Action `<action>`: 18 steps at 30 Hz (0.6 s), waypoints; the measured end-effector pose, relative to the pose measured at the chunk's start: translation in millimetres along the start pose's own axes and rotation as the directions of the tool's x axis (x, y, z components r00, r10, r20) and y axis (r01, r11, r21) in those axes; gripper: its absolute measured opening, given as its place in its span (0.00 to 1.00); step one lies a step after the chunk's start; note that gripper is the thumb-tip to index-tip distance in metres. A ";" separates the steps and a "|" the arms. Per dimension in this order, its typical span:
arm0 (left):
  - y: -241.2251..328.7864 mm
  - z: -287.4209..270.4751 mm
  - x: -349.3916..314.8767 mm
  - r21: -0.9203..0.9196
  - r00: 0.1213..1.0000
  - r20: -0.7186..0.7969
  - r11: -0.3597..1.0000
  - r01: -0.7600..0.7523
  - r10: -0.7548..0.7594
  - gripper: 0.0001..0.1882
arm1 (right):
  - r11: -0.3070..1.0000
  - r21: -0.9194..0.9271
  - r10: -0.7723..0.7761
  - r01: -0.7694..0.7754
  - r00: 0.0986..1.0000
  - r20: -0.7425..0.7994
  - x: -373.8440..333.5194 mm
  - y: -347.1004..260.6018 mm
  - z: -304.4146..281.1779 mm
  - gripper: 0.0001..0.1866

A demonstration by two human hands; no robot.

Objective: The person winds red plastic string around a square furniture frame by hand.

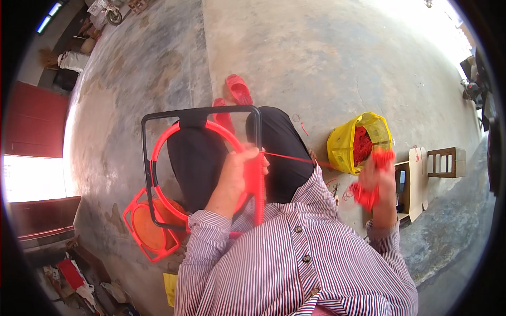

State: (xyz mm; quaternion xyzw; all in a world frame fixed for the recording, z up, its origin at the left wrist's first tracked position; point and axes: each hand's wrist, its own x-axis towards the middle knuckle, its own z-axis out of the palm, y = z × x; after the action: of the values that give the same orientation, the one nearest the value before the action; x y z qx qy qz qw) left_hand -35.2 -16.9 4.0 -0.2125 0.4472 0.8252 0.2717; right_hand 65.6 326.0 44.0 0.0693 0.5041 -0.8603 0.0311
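My left hand point(235, 176) is closed around the right side of a square black frame point(144, 147) with a ring inside it, above my lap. Red cord is wound closely over that right side and over much of the ring point(162, 138); a few stretches are bare black. From beside my left fingers a taut red strand point(290, 157) runs rightward. Out to the right, my right hand point(383, 181) grips a bundle of red cord point(365, 196), smeared by motion.
A yellow bag point(342, 134) of red cord stands on the floor near my right hand. A small wooden stool point(453, 162) is farther right. At the lower left, a red-wrapped frame point(132, 221) lies against an orange round seat point(150, 226). My feet wear red shoes point(240, 89).
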 end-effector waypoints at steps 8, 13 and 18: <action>8.7 -5.2 -4.0 0.017 0.995 0.080 0.998 0.057 -0.058 0.06 | 0.807 -0.572 0.042 0.148 0.951 0.305 52.3 41.1 27.9 0.23; 4.0 7.1 -18.8 0.039 0.990 0.118 0.997 0.074 -0.078 0.06 | 0.566 -0.775 0.151 0.280 0.889 0.432 77.9 69.0 105.6 0.36; -1.7 13.4 -18.5 0.110 0.990 0.115 0.991 0.070 -0.082 0.06 | 0.774 -0.579 -0.041 0.257 0.932 0.359 120.1 76.9 122.5 0.44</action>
State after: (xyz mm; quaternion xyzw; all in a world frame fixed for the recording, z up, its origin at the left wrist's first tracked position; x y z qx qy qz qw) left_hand -21.5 -9.4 20.7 -0.1650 0.4650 0.8006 0.3401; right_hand -54.4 183.5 18.6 -0.1287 0.7485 -0.6471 0.0658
